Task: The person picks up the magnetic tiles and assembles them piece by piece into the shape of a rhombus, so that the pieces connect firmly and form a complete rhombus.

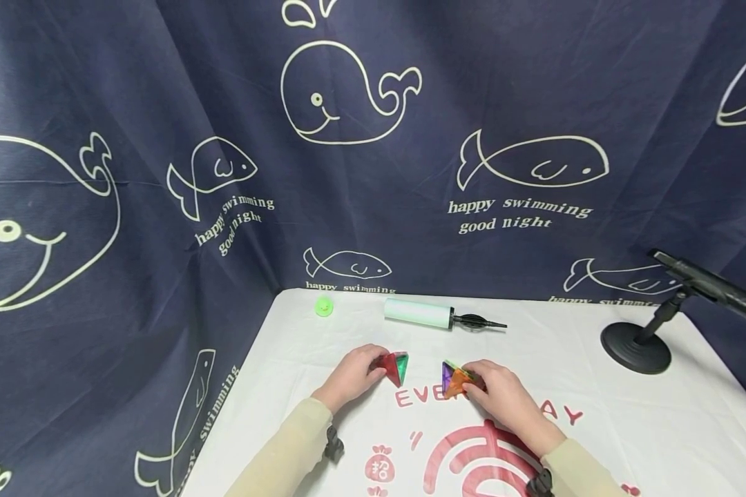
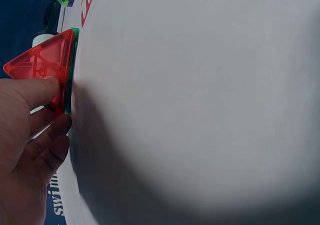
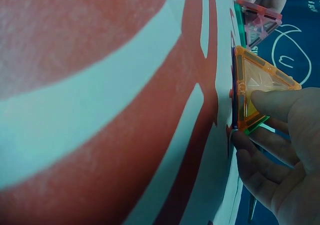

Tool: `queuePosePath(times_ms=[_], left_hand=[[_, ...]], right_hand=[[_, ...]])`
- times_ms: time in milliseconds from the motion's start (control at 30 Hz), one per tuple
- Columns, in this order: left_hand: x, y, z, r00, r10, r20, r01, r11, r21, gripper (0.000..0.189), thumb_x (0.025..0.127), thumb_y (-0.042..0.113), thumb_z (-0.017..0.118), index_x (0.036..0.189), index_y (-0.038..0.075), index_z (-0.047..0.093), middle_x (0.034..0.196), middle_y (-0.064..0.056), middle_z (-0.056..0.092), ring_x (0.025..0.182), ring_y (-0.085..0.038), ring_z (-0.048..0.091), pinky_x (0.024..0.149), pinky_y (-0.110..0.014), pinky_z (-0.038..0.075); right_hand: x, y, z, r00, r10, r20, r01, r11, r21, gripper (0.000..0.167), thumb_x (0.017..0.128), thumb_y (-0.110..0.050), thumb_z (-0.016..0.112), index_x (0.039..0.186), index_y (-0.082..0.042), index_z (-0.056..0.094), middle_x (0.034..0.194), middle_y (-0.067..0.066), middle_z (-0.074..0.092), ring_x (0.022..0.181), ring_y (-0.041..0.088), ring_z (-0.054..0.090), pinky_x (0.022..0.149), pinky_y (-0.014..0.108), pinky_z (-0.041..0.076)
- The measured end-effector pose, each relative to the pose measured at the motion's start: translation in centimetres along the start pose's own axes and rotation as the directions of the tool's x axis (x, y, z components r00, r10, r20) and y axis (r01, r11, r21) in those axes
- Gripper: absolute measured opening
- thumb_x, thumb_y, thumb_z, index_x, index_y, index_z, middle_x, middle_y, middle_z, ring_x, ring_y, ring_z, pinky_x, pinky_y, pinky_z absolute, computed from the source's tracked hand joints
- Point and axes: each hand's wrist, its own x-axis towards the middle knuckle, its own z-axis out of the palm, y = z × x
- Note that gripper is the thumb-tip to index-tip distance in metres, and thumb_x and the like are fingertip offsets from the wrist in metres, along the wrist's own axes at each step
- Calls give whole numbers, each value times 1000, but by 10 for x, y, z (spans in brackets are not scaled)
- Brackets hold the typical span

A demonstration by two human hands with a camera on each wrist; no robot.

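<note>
My left hand (image 1: 354,373) pinches a group of see-through triangular magnetic tiles at the table's middle. A red tile (image 2: 47,57) faces the left wrist view, with my thumb on it; a green tile (image 1: 402,367) joins its edge. To the right, my right hand (image 1: 502,393) grips a second group by its side. It has an orange tile (image 3: 265,77) under the thumb, a purple tile (image 1: 445,377) and a light green tile behind. A gap separates the two groups in the head view. The fingertips behind the tiles are partly hidden.
Behind the hands lie a pale green hand pump (image 1: 418,313) with a black nozzle and a small bright green ball-like toy (image 1: 324,306). A black stand (image 1: 637,347) occupies the right side of the white printed tablecloth (image 1: 323,345). Dark blue curtains (image 1: 373,179) border the table.
</note>
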Motion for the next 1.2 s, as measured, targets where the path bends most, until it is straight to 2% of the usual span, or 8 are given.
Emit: queuePosePath(times_ms=[433,667,900,1200], left_hand=[[1,8,4,1000,21,-20,-22,999,-29,31,97,19,76,126,9,70,119,-2,71,109,-13,67,97,-32,52],[4,9,12,999,37,-15,-37,999,-3,31,99,24,75,127,11,70,118,-1,71,108,-12,66,97,-31,51],[8,18,15,997,70,-21,-70,998,5,28,98,23,75,124,11,70,116,-1,71,107,-12,66,97,-32,51],[11,26,17,998,58,-12,-57,998,7,28,98,24,75,123,12,70,115,0,71,106,-12,66,97,-31,51]], right_hand=[[7,-7,5,998,48,29,-48,999,-12,34,88,-16,85,118,-4,74,116,11,72,104,29,70,91,50,55],[10,-11,8,1000,29,11,-29,1000,-5,35,88,-16,85,118,-3,74,115,12,72,102,30,70,90,51,55],[13,-15,10,1000,11,6,-11,1000,0,34,88,-16,86,117,-4,74,114,11,72,101,28,70,89,50,55],[17,-19,13,1000,14,15,-14,1000,7,35,87,-18,86,117,-3,74,114,11,73,104,30,70,93,51,54]])
